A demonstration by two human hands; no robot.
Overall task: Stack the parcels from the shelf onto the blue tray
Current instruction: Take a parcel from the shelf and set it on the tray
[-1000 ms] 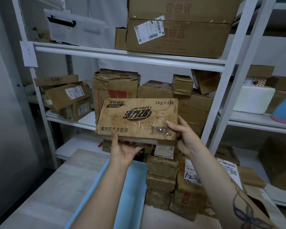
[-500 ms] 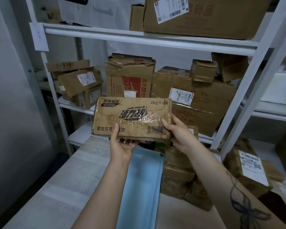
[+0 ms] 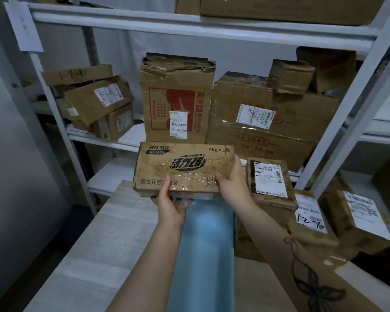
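- Head view: a flat cardboard box (image 3: 185, 167) is hanging over the far end of the blue tray (image 3: 203, 244), before the shelf (image 3: 203, 28).
- The left hand (image 3: 171, 203) is pinching its lower edge, thumb in front, fingers beneath.
- The right hand (image 3: 231, 185) is clasping its right end, fingers curled behind.

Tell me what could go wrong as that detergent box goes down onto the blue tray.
1. The left hand and right hand grip the detergent box only along its lower edge; marked 2kg, it may tip away.
2. The bare strip of blue tray looks narrow beside the stacked parcels; the box could knock them or overhang the tray's left side.
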